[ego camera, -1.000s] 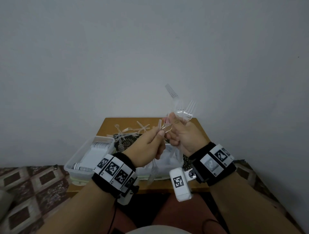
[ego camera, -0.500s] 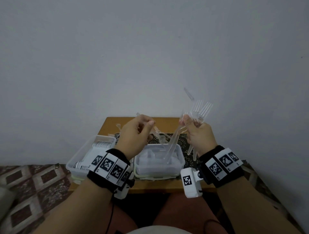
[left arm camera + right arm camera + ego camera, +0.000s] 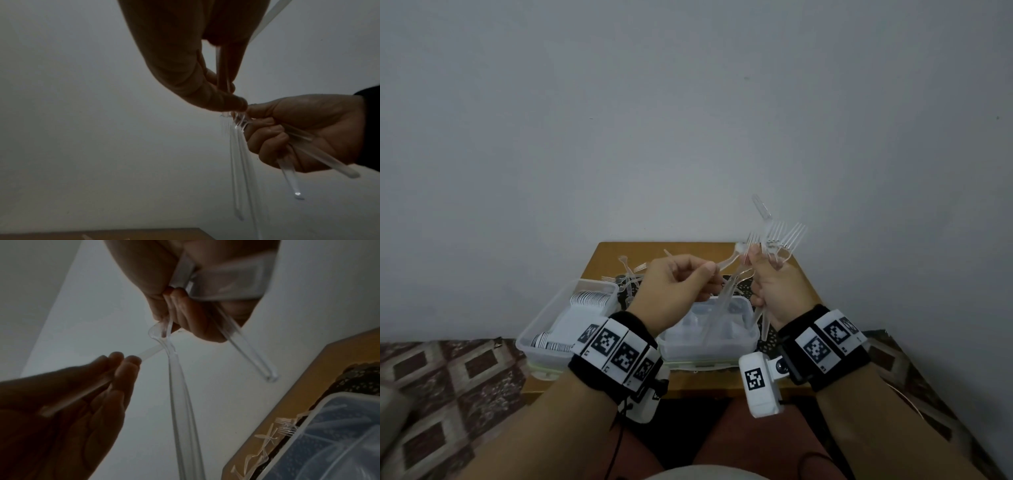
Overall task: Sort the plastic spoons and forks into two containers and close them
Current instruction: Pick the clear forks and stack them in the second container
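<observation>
Two clear plastic containers sit side by side at the near edge of the wooden bench (image 3: 803, 274). The left container (image 3: 541, 329) is open and holds white pieces with black-and-white striped edges stacked along its far and near ends; what they are cannot be told. The right container (image 3: 751, 334) is also clear, and faint clear plastic shapes lie in it, too blurred to name. Behind both, loose clear forks (image 3: 631, 274) lie scattered on a dark patterned mat (image 3: 746, 286).

Above the containers, the right hand (image 3: 774, 291) is closed around a bundle of forks (image 3: 786, 236), tines fanned upward against the wall and handles sticking out below the fist. The left hand (image 3: 678, 282) pinches the handle of a single fork (image 3: 729, 262) between thumb and fingertips, its head touching the bundle at the right hand's thumb. The wrist views show the same: the long clear handles (image 3: 296, 180) hanging from the right fist, and the left fingers (image 3: 125, 368) curled on one handle.

Both wrists wear black bands with square black-and-white marker tags; no readable brand or writing shows on the containers or cutlery.
</observation>
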A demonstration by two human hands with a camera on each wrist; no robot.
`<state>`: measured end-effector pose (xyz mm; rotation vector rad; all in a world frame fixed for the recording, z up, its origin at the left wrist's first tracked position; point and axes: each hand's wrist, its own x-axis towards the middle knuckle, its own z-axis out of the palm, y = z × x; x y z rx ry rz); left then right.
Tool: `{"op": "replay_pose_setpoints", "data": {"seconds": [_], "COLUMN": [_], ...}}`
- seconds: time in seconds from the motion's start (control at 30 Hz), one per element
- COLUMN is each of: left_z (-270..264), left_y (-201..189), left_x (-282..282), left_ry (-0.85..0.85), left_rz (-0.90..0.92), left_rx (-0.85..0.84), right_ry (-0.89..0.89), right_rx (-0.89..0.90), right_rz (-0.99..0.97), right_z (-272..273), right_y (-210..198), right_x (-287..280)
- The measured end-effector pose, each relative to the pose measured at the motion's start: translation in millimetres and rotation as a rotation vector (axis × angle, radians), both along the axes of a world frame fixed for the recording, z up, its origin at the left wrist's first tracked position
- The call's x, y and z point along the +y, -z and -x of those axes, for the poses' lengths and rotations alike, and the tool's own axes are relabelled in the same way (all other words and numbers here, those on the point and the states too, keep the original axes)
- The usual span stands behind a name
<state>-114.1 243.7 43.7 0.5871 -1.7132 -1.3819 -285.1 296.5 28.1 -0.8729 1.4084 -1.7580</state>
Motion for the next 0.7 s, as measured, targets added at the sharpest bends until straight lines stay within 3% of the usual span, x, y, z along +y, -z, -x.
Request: {"op": "replay_pose_setpoints", "data": {"seconds": [0.2,0.3,0.37,0.47,0.53,0.7], "left_z": [1.6,6.2,9.6,11.3,11.3,14.2], "left_y": [5.3,7.9,9.1,10.7,12.7,20.9], "left_x": [-0.5,-2.9,-2.6,-4.1,-5.9,-2.4], "left_ry": [0.148,0.079,-0.001,-0.119,-0.156,-0.089], "left_rz": [-0.087,0.063,0.130,0.379,0.452,0.383], "left_rx": [-0.148,-0.342,-0.348,-0.411,-0.383,-0.230], "right_ry": [-0.048,-0.080,-0.092,-0.145,-0.180,-0.193], "right_rx": [0.044,0.095,0.122,0.086,0.042,-0.035], "right_rz": [0.031,0.037,0.048,0.086,0.105,0.204], "right_z": [-1.0,-3.4,-7.8,-13.6,-16.3,-26.4], "right_y": [-8.4,-13.7,-16.1,-19.3,-22.1,-27.5], "right_x": [0.2,0.3,1.3,2.9,3.4,0.5]}}
